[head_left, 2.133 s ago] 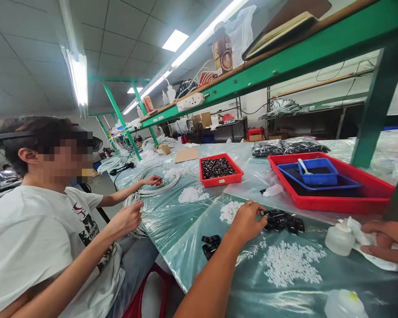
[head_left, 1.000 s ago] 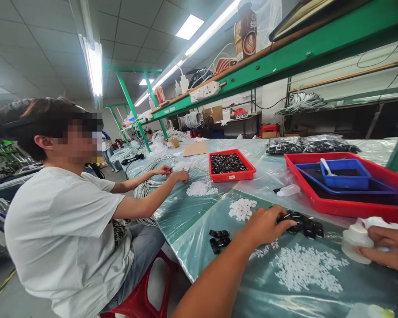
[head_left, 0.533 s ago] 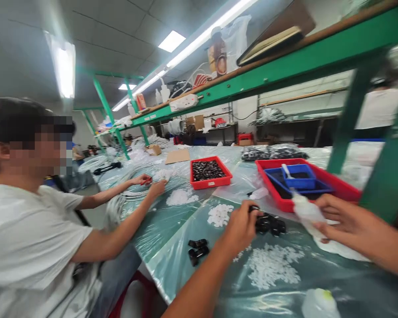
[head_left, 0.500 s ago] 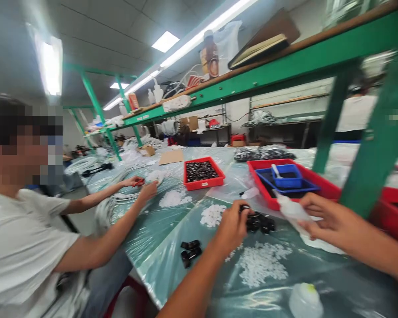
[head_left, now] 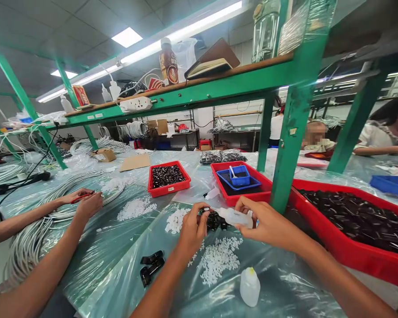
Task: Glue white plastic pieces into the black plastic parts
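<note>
"Clear plastic sheeting covers the green tabletop (head_left: pixel 112 251), and a green metal shelf frame (head_left: pixel 219 88) crosses behind it. How are the hands set?"

"Both forearms reach in from the near edge and angle towards each other. The left hand (head_left: pixel 193 226) is raised, its thumb and forefinger narrowed in a pinch on a small glossy black piece (head_left: pixel 204 210), mostly covered by the fingertips."

"And the right hand (head_left: pixel 264 221)?"

"It comes in from the right, thumb below and fingers above, closed around a translucent white squeeze bottle (head_left: pixel 237 217). The bottle lies nearly level, its thin nozzle pointing left, close to the pinched piece. I can't tell whether they touch."

"What lies about them?"

"A cluster of shiny black parts (head_left: pixel 215 221) sits just behind the fingertips, white rounded pieces (head_left: pixel 175 221) behind the left hand, and a spread of tiny white plastic bits (head_left: pixel 220 261) in front. More black blocks (head_left: pixel 151 266) lie left of the left forearm, and a squat white bottle with a yellow tip (head_left: pixel 250 288) stands nearer the wearer."

"Anyone alongside?"

"At the left, a co-worker's hands (head_left: pixel 89 204) hold a red-handled tool (head_left: pixel 82 197) over coiled pale cable (head_left: pixel 61 194)"
</note>
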Demonstrator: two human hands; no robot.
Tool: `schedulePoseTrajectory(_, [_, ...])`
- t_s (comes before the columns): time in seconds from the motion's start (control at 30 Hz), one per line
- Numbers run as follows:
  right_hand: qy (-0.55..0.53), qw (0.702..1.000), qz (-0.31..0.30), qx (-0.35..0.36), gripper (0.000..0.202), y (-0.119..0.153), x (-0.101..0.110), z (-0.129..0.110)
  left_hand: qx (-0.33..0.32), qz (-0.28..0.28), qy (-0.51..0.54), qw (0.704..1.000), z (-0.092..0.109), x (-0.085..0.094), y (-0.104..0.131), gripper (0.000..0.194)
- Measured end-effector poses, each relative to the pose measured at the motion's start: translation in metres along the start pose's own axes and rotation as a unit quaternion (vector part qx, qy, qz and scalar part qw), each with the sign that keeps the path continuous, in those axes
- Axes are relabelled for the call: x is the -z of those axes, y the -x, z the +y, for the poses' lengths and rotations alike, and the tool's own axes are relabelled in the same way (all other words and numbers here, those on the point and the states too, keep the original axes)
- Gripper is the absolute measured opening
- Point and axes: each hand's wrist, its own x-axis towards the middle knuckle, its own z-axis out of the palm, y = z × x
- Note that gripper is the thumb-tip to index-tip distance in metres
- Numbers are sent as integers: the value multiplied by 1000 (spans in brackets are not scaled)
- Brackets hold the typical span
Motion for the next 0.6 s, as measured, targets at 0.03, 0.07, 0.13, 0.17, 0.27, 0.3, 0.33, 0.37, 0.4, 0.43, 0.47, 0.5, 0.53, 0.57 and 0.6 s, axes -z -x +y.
schedulePoseTrajectory(0.03, [0, 1000, 2, -3, 18, 0, 0, 1, -2, -2, 1, 1000, 0, 0, 0, 22])
schedulePoseTrajectory(0.07, [-1, 1000, 2, -6, 18, -1, 0, 2, -2, -3, 2, 1000, 0, 0, 0, 22])
schedulePoseTrajectory(0.13, [1, 1000, 2, -11, 19, -1, 0, 3, 0, -2, -2, 1000, -1, 0, 1, 23])
schedulePoseTrajectory(0.17, [3, 1000, 2, -11, 20, 0, 0, 4, 1, -1, -7, 1000, -1, 0, 1, 23])
schedulePoseTrajectory(0.27, [14, 1000, 1, -3, 18, 0, 1, 4, -5, 1, -26, 1000, -2, 0, 0, 24])
schedulePoseTrajectory(0.3, [14, 1000, 1, 0, 17, 1, 1, 3, -10, 2, -32, 999, -3, 0, 0, 24])
schedulePoseTrajectory(0.33, [13, 1000, 0, 2, 17, 1, 1, 3, -16, 3, -37, 999, -3, 0, 0, 23])
schedulePoseTrajectory(0.37, [12, 1000, -1, 3, 17, 1, 1, 2, -22, 4, -41, 999, -3, 0, 0, 22])
schedulePoseTrajectory(0.4, [13, 1000, 0, 4, 17, 1, 2, 2, -28, 6, -45, 999, -3, 0, 0, 21])
schedulePoseTrajectory(0.43, [15, 1000, 3, 7, 17, 1, 2, 1, -34, 7, -47, 998, -3, 0, 0, 20])
schedulePoseTrajectory(0.47, [17, 1000, 6, 12, 17, 1, 3, 0, -39, 8, -48, 998, -3, 0, 0, 19])
schedulePoseTrajectory(0.5, [19, 1000, 10, 18, 17, 1, 4, 0, -43, 8, -49, 998, -3, 0, 0, 19])
schedulePoseTrajectory(0.53, [19, 999, 14, 25, 16, 1, 5, -2, -47, 7, -49, 998, -3, 0, 0, 19])
schedulePoseTrajectory(0.57, [18, 999, 19, 31, 15, 1, 6, -3, -50, 6, -48, 998, -2, 0, 0, 18])
schedulePoseTrajectory(0.6, [16, 999, 27, 37, 15, 2, 7, -5, -52, 4, -48, 998, -2, 0, 0, 18])
